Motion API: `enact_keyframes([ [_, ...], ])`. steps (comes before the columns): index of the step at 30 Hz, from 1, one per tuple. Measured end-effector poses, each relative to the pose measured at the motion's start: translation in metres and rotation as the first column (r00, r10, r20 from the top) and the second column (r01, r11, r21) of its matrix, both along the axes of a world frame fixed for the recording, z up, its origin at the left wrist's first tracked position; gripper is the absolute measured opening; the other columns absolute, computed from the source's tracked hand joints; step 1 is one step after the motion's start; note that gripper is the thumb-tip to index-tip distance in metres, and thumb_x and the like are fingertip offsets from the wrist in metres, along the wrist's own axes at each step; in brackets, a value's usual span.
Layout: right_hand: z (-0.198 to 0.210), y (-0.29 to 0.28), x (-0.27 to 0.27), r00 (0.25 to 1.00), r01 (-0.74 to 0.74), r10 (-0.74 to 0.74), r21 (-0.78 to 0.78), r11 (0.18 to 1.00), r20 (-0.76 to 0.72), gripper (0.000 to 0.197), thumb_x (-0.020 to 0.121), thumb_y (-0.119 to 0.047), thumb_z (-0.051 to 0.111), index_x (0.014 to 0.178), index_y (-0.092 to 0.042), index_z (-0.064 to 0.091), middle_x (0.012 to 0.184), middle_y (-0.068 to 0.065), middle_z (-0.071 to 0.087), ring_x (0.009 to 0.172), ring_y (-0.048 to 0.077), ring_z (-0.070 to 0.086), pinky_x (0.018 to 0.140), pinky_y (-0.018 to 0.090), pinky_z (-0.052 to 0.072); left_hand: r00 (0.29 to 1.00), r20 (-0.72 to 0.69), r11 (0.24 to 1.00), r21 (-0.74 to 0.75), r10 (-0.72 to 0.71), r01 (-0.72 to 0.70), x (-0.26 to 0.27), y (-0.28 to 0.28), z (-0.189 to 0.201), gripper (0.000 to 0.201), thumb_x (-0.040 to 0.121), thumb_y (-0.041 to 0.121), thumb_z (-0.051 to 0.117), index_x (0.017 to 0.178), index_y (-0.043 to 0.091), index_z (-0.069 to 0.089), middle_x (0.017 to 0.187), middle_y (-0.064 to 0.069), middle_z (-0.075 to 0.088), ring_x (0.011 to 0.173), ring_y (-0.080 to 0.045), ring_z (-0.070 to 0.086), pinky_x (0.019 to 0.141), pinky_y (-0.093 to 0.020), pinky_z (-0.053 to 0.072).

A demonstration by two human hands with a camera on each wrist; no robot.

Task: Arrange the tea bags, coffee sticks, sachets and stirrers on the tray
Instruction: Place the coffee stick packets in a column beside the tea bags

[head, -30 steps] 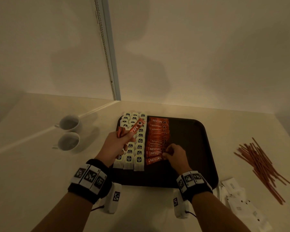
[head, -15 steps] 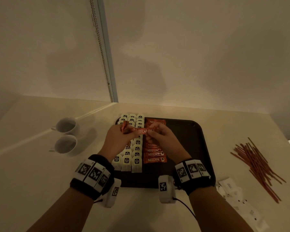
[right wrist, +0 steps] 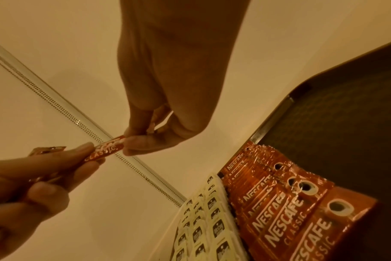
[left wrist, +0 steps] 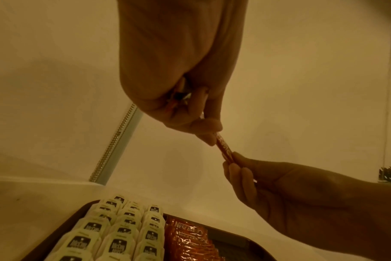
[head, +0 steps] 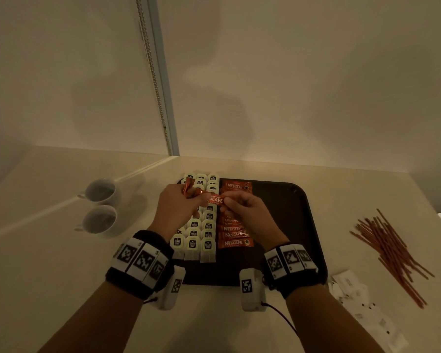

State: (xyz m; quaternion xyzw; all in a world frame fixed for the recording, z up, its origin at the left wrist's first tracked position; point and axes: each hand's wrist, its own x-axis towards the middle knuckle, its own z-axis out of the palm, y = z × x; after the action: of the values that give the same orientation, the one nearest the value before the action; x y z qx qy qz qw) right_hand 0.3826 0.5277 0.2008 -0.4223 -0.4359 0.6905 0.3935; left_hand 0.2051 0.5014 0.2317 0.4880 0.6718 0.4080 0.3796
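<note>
Above the dark tray point(head: 288, 225) both hands share one red coffee stick point(head: 214, 200) point(left wrist: 224, 150) point(right wrist: 107, 148). My left hand point(head: 178, 207) grips a small bunch of sticks, with more ends poking out behind its fingers point(head: 189, 186). My right hand point(head: 242, 207) pinches the stick's free end between thumb and fingertips point(right wrist: 134, 139). On the tray, white tea bags point(head: 201, 225) lie in three columns at the left. A column of overlapping coffee sticks point(head: 233, 235) point(right wrist: 286, 208) lies beside them. Brown stirrers point(head: 390, 253) and white sachets point(head: 359, 299) lie on the counter to the right.
Two white cups point(head: 102, 192) point(head: 99, 221) stand on the counter left of the tray. A wall with a vertical frame and bead chain point(head: 158, 98) rises behind. The tray's right half point(head: 290, 212) is bare.
My right hand rose from the laid row of sticks on the tray and took hold of the end of a stick in my left hand's bunch. The left hand turned the stick sideways.
</note>
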Motion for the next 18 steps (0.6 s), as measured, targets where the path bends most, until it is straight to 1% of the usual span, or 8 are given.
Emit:
enact_keyframes([
  [2,0.002,0.001,0.001,0.998,-0.008,0.005,0.055,0.998,0.055,0.016,0.087,-0.003,0.058,0.101,-0.004,0.065,0.092,0.008,0.068,0.075,0.009,0.067,0.069,0.017,0.055,0.999,0.039,1.0,-0.025,0.007,-0.006,0.0,0.0,-0.002,0.011,0.081,0.024,0.074,0.077,0.014,0.071,0.065,0.001,0.072,0.042,-0.011,0.059,0.054,-0.023,0.047],
  [5,0.003,0.003,0.001,0.997,-0.031,0.027,0.056,0.998,0.072,0.018,0.087,-0.002,0.058,0.104,-0.004,0.064,0.093,0.01,0.067,0.073,0.009,0.067,0.067,0.016,0.054,0.998,0.062,1.0,0.001,0.017,-0.017,0.0,-0.002,-0.002,0.011,0.081,0.026,0.073,0.08,0.016,0.072,0.068,0.0,0.072,0.042,-0.011,0.059,0.047,-0.015,0.042],
  [8,0.002,0.003,0.002,0.997,-0.051,0.048,0.045,0.998,0.066,0.017,0.087,-0.003,0.058,0.103,-0.004,0.064,0.093,0.008,0.067,0.074,0.008,0.066,0.067,0.016,0.054,0.998,0.054,1.0,0.022,0.016,-0.017,0.001,-0.002,0.001,0.01,0.082,0.025,0.073,0.077,0.017,0.071,0.061,-0.001,0.07,0.04,-0.011,0.055,0.047,-0.017,0.044],
  [10,0.0,0.002,0.003,0.989,-0.07,0.06,0.074,0.995,0.132,0.014,0.087,-0.006,0.06,0.1,-0.005,0.065,0.088,0.006,0.067,0.072,0.008,0.065,0.067,0.018,0.054,1.0,0.029,1.0,0.015,0.01,-0.011,0.001,-0.002,0.001,0.011,0.082,0.027,0.073,0.073,0.021,0.068,0.051,-0.003,0.064,0.038,-0.012,0.053,0.049,-0.019,0.045],
  [13,-0.008,0.003,0.013,0.954,-0.048,0.006,0.136,0.99,0.298,0.008,0.084,-0.012,0.065,0.09,-0.014,0.068,0.092,0.01,0.068,0.082,0.02,0.065,0.079,0.031,0.056,0.999,0.036,0.998,-0.047,0.036,-0.034,0.001,-0.004,-0.002,0.018,0.085,0.041,0.066,0.079,0.024,0.067,0.057,-0.005,0.056,0.046,-0.014,0.048,0.057,-0.027,0.043],
  [15,-0.018,0.004,0.026,0.922,-0.017,-0.041,0.145,0.989,0.385,0.006,0.081,-0.014,0.069,0.084,-0.019,0.067,0.098,0.012,0.068,0.091,0.026,0.066,0.083,0.039,0.056,0.988,0.138,0.988,-0.145,0.072,-0.052,-0.003,-0.006,-0.006,0.031,0.09,0.048,0.054,0.09,0.019,0.067,0.056,0.004,0.047,0.047,-0.009,0.04,0.05,-0.025,0.036],
  [16,-0.024,0.004,0.034,0.897,-0.012,-0.051,0.14,0.99,0.438,0.007,0.08,-0.014,0.069,0.083,-0.02,0.067,0.098,0.009,0.068,0.092,0.023,0.066,0.081,0.036,0.056,0.97,0.223,0.978,-0.202,0.099,-0.053,-0.006,-0.007,-0.008,0.036,0.094,0.048,0.047,0.092,0.016,0.065,0.053,0.006,0.04,0.044,-0.008,0.033,0.046,-0.023,0.029],
  [18,-0.036,0.0,0.049,0.822,-0.037,-0.046,0.134,0.99,0.568,0.009,0.08,-0.014,0.07,0.084,-0.02,0.065,0.098,0.0,0.066,0.092,0.012,0.064,0.073,0.021,0.052,0.914,0.375,0.96,-0.277,0.153,-0.047,-0.012,-0.01,-0.011,0.037,0.096,0.04,0.035,0.09,0.013,0.06,0.049,0.006,0.035,0.039,-0.009,0.027,0.044,-0.022,0.023],
])
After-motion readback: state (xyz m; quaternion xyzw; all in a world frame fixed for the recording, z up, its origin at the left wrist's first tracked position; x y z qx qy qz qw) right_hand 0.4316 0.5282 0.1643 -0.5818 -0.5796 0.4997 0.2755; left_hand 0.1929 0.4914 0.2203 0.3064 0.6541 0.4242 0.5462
